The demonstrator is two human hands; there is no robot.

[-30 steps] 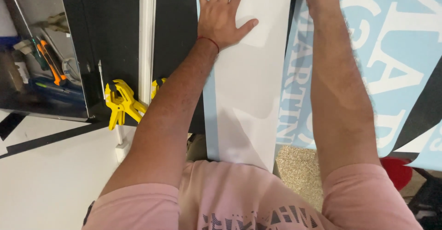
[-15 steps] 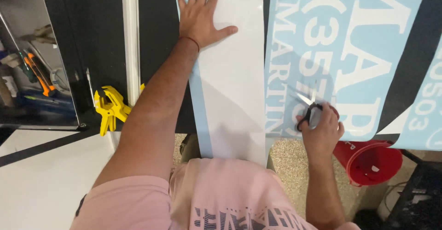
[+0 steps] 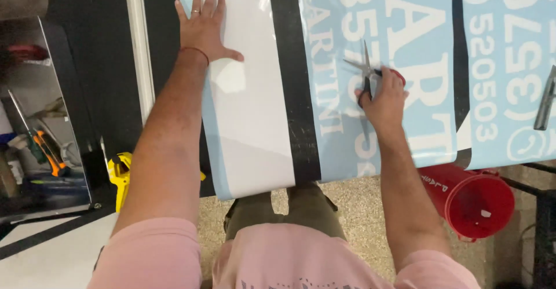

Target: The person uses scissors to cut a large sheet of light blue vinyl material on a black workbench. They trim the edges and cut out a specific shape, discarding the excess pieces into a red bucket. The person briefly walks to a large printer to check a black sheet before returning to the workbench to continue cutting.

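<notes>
My left hand [image 3: 204,27] lies flat, fingers spread, on a white glossy sheet [image 3: 255,103] that hangs over the front edge of a black table [image 3: 295,92]. My right hand [image 3: 382,101] grips a pair of scissors [image 3: 365,69] with red handles, blades open and pointing away from me. The scissors sit over a light blue vinyl sheet [image 3: 405,46] with white lettering, to the right of the white sheet.
A second light blue lettered sheet [image 3: 509,63] lies at the right with a grey metal tool [image 3: 546,99] on it. A red bucket [image 3: 472,199] stands below the table edge. Yellow clamps [image 3: 120,173] and a tool shelf with screwdrivers [image 3: 40,144] are at the left.
My right hand has risen from the table's front edge onto the blue sheet with the scissors. The view has shifted right; my left hand stays flat on the white sheet.
</notes>
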